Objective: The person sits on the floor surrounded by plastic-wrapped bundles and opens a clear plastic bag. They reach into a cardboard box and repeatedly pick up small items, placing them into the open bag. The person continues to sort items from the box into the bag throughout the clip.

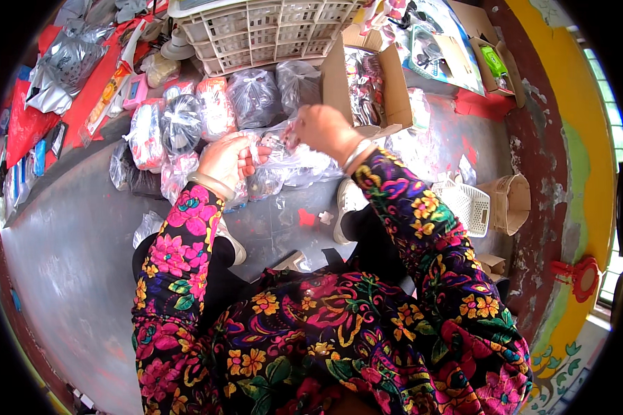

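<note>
Grey floor (69, 228) beneath, left grip (227, 156) and right grip (325, 130) curl at plastic (278, 158).

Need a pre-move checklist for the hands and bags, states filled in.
1. Left hand at the clear plastic bag: ok.
2. Right hand grip secure: cannot tell, fingertips unclear.
3. Bag closed: cannot tell, mouth indistinct.
4. Cardboard box open: ok.
5. White basket away from both hands: ok, off to the right.
6. Floor between the shoes free of scraps: not ok, red scrap there.
</note>
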Tool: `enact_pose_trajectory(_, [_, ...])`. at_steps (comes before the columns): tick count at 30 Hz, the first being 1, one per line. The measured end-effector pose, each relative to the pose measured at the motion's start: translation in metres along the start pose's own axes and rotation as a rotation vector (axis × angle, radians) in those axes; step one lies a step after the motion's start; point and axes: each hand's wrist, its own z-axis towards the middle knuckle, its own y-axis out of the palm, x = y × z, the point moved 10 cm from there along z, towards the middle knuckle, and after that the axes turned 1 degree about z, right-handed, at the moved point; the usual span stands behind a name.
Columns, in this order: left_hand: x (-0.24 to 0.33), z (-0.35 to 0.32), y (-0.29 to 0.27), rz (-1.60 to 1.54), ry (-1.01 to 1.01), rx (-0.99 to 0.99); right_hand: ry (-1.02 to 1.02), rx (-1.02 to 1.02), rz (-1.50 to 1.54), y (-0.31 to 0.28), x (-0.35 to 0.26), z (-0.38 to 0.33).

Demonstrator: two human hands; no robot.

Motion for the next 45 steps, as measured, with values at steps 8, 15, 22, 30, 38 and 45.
enact_pose_trajectory(8, [0.002, -0.002, -0.002, 0.012, 0.011, 0.002, 0.742, -0.423, 1.009, 0.140, 0.030, -0.007])
enact_pose_trajectory(15, [-0.001, 0.012, 0.014, 0.049, 0.002, -0.045, 0.318, -0.516, 0.581, 0.233, 0.123, -0.004])
enact_pose_trajectory(22, [0.001, -0.005, -0.016, 0.053, 0.013, 0.045, 0.216, -0.499, -0.101, 0.111, 0.028, 0.004])
enact_pose_trajectory(30, [0.001, 0.000, -0.011, 0.037, 0.003, 0.072, 0.318, -0.536, -0.223, 0.051, 0.023, -0.034])
enact_pose_trajectory(38, [0.000, 0.000, -0.007, 0.056, -0.013, 0.042, -0.045, -0.332, 0.020, 0.002, -0.007, -0.025])
enact_pose_trajectory(45, [0.002, -0.002, 0.002, 0.022, -0.009, 0.015, 0.350, 0.429, 0.116, -0.102, 0.165, -0.041])
